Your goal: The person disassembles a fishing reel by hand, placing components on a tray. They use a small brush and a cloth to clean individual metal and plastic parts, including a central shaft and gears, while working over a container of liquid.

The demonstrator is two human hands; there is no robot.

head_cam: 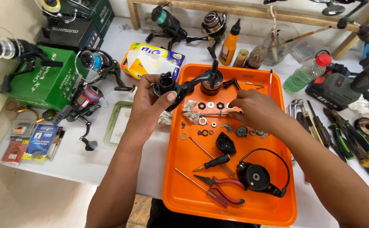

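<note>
My left hand [152, 105] grips a black fishing reel body [180, 86] and holds it up over the left edge of the orange tray [235, 207]. My right hand [250, 110] reaches down to the small washers and gears [212, 105] laid out in the middle of the tray, fingertips touching them. Lower in the tray lie a black side cover [225, 143], a black rotor with its bail wire [258, 176], a black-handled screwdriver [216, 161] and red-handled pliers [224, 185].
Several assembled reels [89, 95] and green boxes [45, 80] crowd the left of the white table. A tissue pack [150, 61], an orange oil bottle [230, 44], and a green-filled plastic bottle [306, 74] stand behind the tray. Pliers and screwdrivers [340, 135] lie on the right.
</note>
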